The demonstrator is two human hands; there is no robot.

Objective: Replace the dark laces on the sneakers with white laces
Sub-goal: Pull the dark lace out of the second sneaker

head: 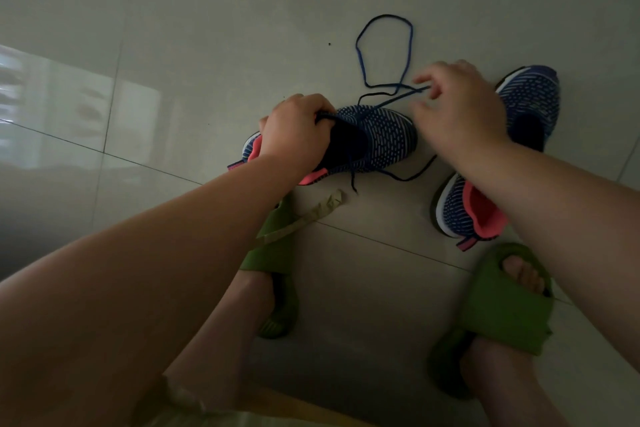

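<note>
Head view: left hand gripping the collar of the near blue knit sneaker on the tiled floor. Right hand pinching a strand of dark lace, drawn taut from the eyelets. Second sneaker just beside, under the right forearm; green slippers nearer the camera.

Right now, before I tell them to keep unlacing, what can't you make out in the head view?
- Eyelets of the left sneaker: covered by the left hand and too dark to count.
- Middle of the right sneaker: hidden behind the right hand and forearm, so any lace in it is unseen.
- Whether the right fingertips pinch the dark lace: blurred.
- White laces: none identifiable; the pale strip is too dim to name.
</note>
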